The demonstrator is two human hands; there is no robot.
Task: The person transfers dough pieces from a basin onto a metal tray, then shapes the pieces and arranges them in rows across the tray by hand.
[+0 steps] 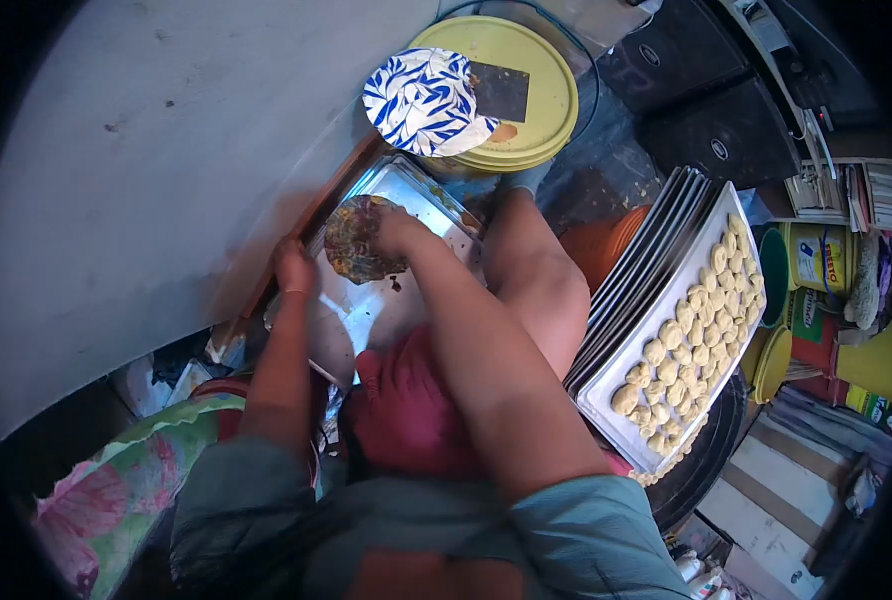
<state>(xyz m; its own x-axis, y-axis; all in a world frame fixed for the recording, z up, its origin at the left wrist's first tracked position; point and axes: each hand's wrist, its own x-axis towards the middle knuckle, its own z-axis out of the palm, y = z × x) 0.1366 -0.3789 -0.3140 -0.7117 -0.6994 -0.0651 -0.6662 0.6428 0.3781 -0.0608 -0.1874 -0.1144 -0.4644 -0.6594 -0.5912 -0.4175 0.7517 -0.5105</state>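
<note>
A shiny metal baking tray (381, 312) lies low between my legs, with dark crumbs on its surface. My right hand (402, 236) presses a round, mottled brown rag-like pad (354, 248) against it; its exact material I cannot make out. Slightly blurred, my left hand (294, 268) is closed at the tray's left edge, close to a brown wooden strip (351, 165). My left fingertips are partly hidden there.
Right of my knee, a slanted stack of trays (634, 265) stands beside a tray of pale dough pieces (701, 340). Ahead is a yellow lidded bucket (551, 90) bearing a blue-and-white patterned cap (421, 100) and a dark flat plate (501, 93). A grey wall (166, 200) rises at left.
</note>
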